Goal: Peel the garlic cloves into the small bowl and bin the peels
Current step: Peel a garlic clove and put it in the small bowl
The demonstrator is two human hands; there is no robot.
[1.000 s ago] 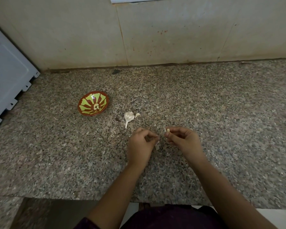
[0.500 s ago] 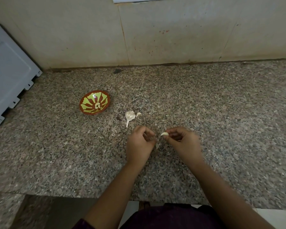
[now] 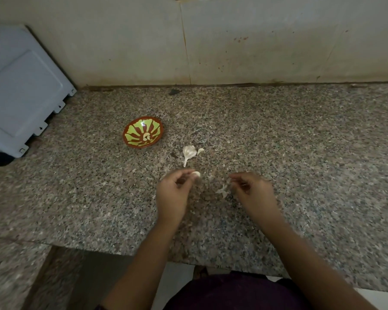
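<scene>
A pale tiled wall (image 3: 278, 41) closes the back of the scene. It has small reddish stains and one vertical joint. Under it a speckled granite countertop (image 3: 300, 142) of grey and brown grains runs over the whole width, and its front edge comes close to the person. At the lower left a second granite surface (image 3: 11, 276) lies below the counter edge. At the far left a large grey-blue panel (image 3: 20, 90) with small tabs on its edge rests on the counter against the wall.

Both forearms reach from the bottom over the counter edge, above dark purple clothing (image 3: 233, 291). The left hand (image 3: 175, 193) is curled, and its thumb and fingertips pinch a peeled garlic clove (image 3: 196, 174), held just over the counter. The right hand (image 3: 253, 193) is well apart from the left one. Its fingers are curled and close together, but motion blur hides them, so I cannot tell if they pinch anything. A thin piece of peel (image 3: 222, 189) is just beside its fingertips.

The small bowl (image 3: 134, 130), brown with a green pattern, stands on the counter behind the left hand and to its left, with one peeled clove (image 3: 147, 136) inside. Between the bowl and the hands lies the rest of the garlic bulb (image 3: 189, 151) with its stalk, and one loose clove (image 3: 200, 150) is touching it or just beside it. A small dark chip (image 3: 174, 92) lies near the wall.
</scene>
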